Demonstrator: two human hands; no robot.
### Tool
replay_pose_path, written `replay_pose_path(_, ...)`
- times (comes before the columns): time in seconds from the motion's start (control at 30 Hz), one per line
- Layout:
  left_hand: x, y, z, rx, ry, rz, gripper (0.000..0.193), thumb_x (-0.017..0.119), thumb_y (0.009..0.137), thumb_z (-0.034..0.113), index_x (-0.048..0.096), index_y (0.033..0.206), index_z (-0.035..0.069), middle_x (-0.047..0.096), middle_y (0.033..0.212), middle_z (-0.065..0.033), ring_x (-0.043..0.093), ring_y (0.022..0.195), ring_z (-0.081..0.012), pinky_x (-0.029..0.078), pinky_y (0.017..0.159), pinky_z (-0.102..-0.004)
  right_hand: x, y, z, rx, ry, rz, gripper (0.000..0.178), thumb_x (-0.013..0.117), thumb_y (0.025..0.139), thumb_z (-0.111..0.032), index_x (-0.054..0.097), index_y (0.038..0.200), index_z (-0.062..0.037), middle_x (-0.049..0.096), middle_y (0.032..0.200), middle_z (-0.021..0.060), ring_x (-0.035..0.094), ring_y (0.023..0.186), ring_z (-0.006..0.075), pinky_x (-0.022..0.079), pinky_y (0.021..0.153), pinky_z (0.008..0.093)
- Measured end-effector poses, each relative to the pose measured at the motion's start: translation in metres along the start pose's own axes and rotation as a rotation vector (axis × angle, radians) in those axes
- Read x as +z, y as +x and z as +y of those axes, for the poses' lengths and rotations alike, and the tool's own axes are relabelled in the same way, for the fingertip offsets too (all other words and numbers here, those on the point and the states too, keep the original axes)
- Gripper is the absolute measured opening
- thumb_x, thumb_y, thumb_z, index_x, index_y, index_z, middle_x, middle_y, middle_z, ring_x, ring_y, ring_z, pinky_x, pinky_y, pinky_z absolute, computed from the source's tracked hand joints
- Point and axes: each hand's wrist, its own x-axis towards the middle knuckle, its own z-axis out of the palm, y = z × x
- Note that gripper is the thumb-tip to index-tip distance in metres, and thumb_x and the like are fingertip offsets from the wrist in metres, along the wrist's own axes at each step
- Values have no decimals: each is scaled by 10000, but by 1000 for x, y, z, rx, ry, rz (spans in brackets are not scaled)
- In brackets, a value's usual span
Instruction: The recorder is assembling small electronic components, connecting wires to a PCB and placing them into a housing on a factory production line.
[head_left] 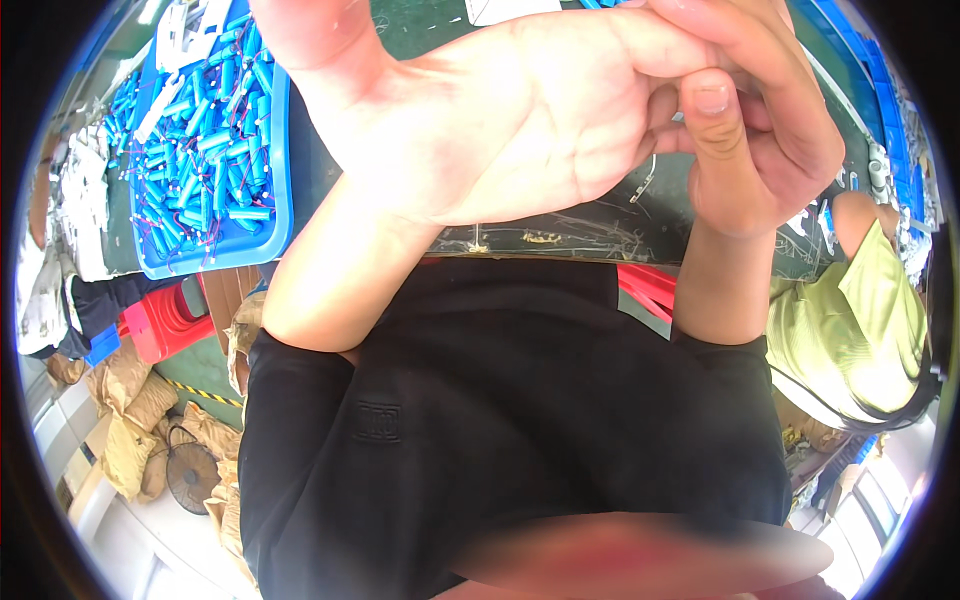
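My left hand is raised over the workbench, palm up, with its thumb stretched out to the upper left and its fingers reaching right. My right hand meets those fingertips, its own fingers bent around them and its thumb standing up in front. No object shows in either palm; whatever might lie between the touching fingertips is hidden. Left of my left wrist is a blue plastic bin, filled with blue cylindrical battery cells that have thin dark and red wires.
White plastic parts lie on the bin's far end. Loose thin wire is on the dark green bench. A person in a yellow-green shirt sits at the right. A red stool, brown bags and a fan are lower left.
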Motion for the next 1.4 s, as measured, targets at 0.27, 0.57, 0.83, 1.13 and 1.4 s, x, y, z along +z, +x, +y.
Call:
replay_pose_path(0.27, -2, 19, 5, -66, 1, 311, 901, 280, 1032, 655, 461, 1463, -115, 564, 1440, -248, 586, 1238, -312, 408, 1114, -433, 4, -9, -9, 183, 52, 94, 427, 650, 995, -302, 658, 1219, 61, 670, 1126, 165, 603, 981, 213, 449, 912, 367)
replay_pose_path(0.57, -56, 24, 33, 232, 1647, 986, 77, 635, 923, 30, 707, 943, 12, 705, 789, -63, 663, 685, -175, 498, 651, -273, -10, -31, 87, 597, 9, 121, 174, 613, 1027, -134, 690, 1099, 4, 664, 888, -7, 581, 828, 65, 448, 701, 227)
replay_pose_path(0.83, -58, -20, 11, -325, 2499, 647, 352, 776, 813, 273, 705, 1106, 92, 679, 1039, -138, 701, 984, -318, 565, 878, -442, -7, -29, 82, 588, -222, -422, 213, 716, 907, -232, 729, 902, -19, 657, 696, 44, 569, 616, 156, 469, 606, 335)
replay_pose_path(1.13, -19, -39, 3, 339, 2130, 604, 154, 729, 847, -26, 694, 984, 35, 643, 971, -107, 684, 766, -210, 561, 609, -304, 6, -24, 63, 394, 163, -364, 249, 746, 921, -185, 724, 1122, -40, 738, 919, 58, 656, 806, 125, 540, 764, 302)
replay_pose_path(1.4, 3, -34, 3, 418, 1437, 466, 191, 651, 915, -136, 598, 1057, -19, 589, 1128, -112, 670, 967, -163, 651, 775, -304, 30, -22, 46, 364, 434, -331, 371, 774, 940, -261, 690, 1255, -83, 696, 997, 32, 618, 862, 126, 526, 795, 291)
